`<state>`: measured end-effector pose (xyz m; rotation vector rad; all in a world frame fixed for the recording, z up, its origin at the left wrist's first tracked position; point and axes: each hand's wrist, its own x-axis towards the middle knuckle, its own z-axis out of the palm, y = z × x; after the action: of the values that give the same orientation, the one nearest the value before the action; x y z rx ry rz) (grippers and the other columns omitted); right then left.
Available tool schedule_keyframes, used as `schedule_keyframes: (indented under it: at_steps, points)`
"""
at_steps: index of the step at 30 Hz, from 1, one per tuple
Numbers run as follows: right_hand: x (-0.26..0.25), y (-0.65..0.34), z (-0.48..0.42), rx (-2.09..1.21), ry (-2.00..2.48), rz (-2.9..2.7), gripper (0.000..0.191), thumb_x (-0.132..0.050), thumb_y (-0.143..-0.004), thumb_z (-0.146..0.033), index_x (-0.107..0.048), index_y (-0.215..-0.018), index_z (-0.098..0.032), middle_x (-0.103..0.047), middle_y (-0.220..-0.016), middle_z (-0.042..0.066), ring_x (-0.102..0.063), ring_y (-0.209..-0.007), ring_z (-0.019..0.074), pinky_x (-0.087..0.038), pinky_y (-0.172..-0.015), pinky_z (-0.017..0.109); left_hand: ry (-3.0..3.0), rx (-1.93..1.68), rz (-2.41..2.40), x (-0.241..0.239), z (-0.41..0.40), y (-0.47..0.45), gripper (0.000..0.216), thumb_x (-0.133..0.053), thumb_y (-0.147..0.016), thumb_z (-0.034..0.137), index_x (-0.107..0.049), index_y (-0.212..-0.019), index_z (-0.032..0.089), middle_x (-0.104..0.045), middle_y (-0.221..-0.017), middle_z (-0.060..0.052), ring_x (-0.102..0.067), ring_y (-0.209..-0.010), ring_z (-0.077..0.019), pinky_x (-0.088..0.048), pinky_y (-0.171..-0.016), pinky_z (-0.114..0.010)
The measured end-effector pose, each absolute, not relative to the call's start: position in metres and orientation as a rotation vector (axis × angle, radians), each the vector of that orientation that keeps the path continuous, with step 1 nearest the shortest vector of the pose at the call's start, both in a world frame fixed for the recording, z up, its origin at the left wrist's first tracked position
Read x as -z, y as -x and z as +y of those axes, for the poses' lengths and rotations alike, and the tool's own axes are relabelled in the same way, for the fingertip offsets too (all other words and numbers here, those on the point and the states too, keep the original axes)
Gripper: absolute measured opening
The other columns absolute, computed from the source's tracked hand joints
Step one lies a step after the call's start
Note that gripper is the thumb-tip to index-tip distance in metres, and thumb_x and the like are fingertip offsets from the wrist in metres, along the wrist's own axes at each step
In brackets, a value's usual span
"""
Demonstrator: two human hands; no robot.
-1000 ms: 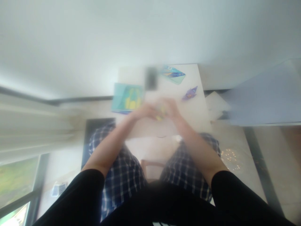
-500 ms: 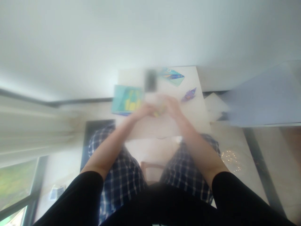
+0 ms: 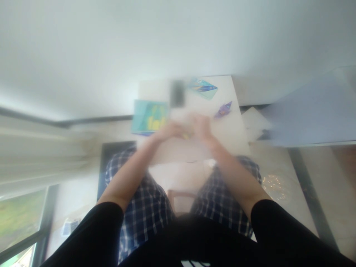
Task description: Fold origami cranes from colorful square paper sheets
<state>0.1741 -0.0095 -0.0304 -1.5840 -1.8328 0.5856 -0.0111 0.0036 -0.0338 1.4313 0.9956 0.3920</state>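
Over the white table my left hand [image 3: 170, 130] closes its fingers on a small yellowish paper piece [image 3: 186, 136], mostly covered by the fingers and blurred. My right hand [image 3: 202, 127] meets it from the other side, its fingers curled in at the same piece. To the left of my hands lies a teal sheet or booklet with yellow print [image 3: 148, 115]. A purple folded paper figure [image 3: 224, 109] rests to the right. Farther back are a teal and blue folded paper [image 3: 204, 88] and a dark, blurred rectangular object [image 3: 177, 94].
The white table [image 3: 228, 137] stands against a pale wall [image 3: 178, 40], with my knees at its near edge. A pale grey-blue panel [image 3: 311, 111] juts in at the right. Curtains [image 3: 39, 155] and a window [image 3: 22, 215] are at the left.
My right hand has turned and curled in more, and less of the yellowish paper shows between my hands. The other things on the table stay in place.
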Motion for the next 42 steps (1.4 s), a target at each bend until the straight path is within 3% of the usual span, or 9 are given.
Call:
schedule_keyframes:
  at_steps: [4, 10, 17, 20, 24, 29, 32, 36, 42]
  points:
    - [0.031, -0.173, -0.011, -0.489, 1.709, -1.984, 0.039, -0.035, -0.096, -0.038, -0.067, -0.090, -0.015, -0.069, -0.074, 0.010, -0.061, -0.072, 0.0201, -0.039, -0.070, 0.028, -1.449, -0.391, 0.950, 0.039, 0.002, 0.010, 0.035, -0.077, -0.070, 0.039, -0.077, -0.097, 0.017, -0.075, -0.101, -0.008, -0.070, -0.089, -0.0220, -0.058, -0.080, -0.033]
    - [0.030, -0.173, -0.012, -0.574, 1.622, -1.883, 0.043, -0.031, -0.098, -0.041, -0.065, -0.101, -0.016, -0.071, -0.085, 0.011, -0.063, -0.078, 0.0192, -0.042, -0.075, 0.027, -1.492, -0.424, 1.061, 0.037, 0.000, 0.003, 0.029, -0.074, -0.071, 0.038, -0.077, -0.087, 0.014, -0.076, -0.085, -0.008, -0.071, -0.081, -0.0224, -0.058, -0.074, -0.032]
    - [0.029, -0.172, -0.010, -0.609, 1.603, -1.859, 0.041, -0.035, -0.097, -0.041, -0.067, -0.101, -0.016, -0.072, -0.085, 0.010, -0.062, -0.075, 0.0184, -0.042, -0.074, 0.027, -1.564, -0.470, 1.117, 0.033, -0.002, -0.001, 0.031, -0.064, -0.080, 0.040, -0.075, -0.086, 0.012, -0.076, -0.083, -0.010, -0.070, -0.078, -0.0213, -0.057, -0.072, -0.031]
    - [0.026, -0.170, -0.010, -0.611, 1.572, -1.791, 0.043, -0.033, -0.097, -0.042, -0.067, -0.095, -0.017, -0.071, -0.083, 0.010, -0.062, -0.075, 0.0188, -0.042, -0.074, 0.027, -1.596, -0.502, 1.111, 0.035, -0.001, -0.002, 0.039, -0.059, -0.085, 0.049, -0.073, -0.081, 0.013, -0.075, -0.085, -0.011, -0.070, -0.083, -0.0220, -0.056, -0.078, -0.031]
    - [0.021, -0.172, -0.009, -0.654, 1.532, -1.720, 0.048, -0.034, -0.095, -0.053, -0.067, -0.090, -0.019, -0.070, -0.079, 0.008, -0.063, -0.076, 0.0189, -0.043, -0.076, 0.027, -1.565, -0.559, 1.099, 0.035, -0.004, -0.001, 0.055, -0.050, -0.087, 0.063, -0.073, -0.090, 0.013, -0.076, -0.092, -0.012, -0.071, -0.084, -0.0217, -0.056, -0.078, -0.031]
    - [0.014, -0.185, -0.005, -0.966, 1.464, -1.683, 0.057, -0.029, -0.095, -0.058, -0.067, -0.080, -0.019, -0.068, -0.070, 0.002, -0.062, -0.065, 0.0149, -0.046, -0.066, 0.026, -1.541, -0.639, 1.170, 0.029, -0.006, 0.000, 0.065, -0.046, -0.082, 0.073, -0.071, -0.092, 0.014, -0.075, -0.089, -0.011, -0.070, -0.080, -0.0213, -0.056, -0.072, -0.029]
    - [0.010, -0.190, -0.010, -1.079, 1.463, -1.758, 0.045, -0.043, -0.092, -0.054, -0.067, -0.078, -0.019, -0.065, -0.061, -0.001, -0.058, -0.054, 0.0126, -0.044, -0.058, 0.024, -1.585, -0.677, 1.271, 0.028, -0.006, 0.000, 0.063, -0.040, -0.087, 0.069, -0.069, -0.097, 0.015, -0.074, -0.085, -0.009, -0.069, -0.076, -0.0201, -0.054, -0.070, -0.028]
    - [0.012, -0.183, -0.016, -0.986, 1.389, -1.850, 0.033, -0.049, -0.092, -0.043, -0.067, -0.078, -0.018, -0.070, -0.072, 0.002, -0.065, -0.071, 0.0160, -0.048, -0.073, 0.026, -1.722, -0.722, 1.488, 0.028, -0.007, -0.004, 0.045, -0.039, -0.093, 0.054, -0.064, -0.096, 0.017, -0.070, -0.078, -0.005, -0.065, -0.071, -0.0175, -0.050, -0.069, -0.026]
    - [0.019, -0.172, -0.016, -1.049, 1.398, -1.944, 0.035, -0.041, -0.095, -0.036, -0.069, -0.085, -0.017, -0.072, -0.073, 0.002, -0.066, -0.069, 0.0155, -0.050, -0.074, 0.027, -1.791, -0.734, 1.697, 0.031, -0.007, -0.011, 0.028, -0.039, -0.094, 0.039, -0.059, -0.087, 0.019, -0.066, -0.072, -0.004, -0.062, -0.066, -0.0183, -0.048, -0.064, -0.027]
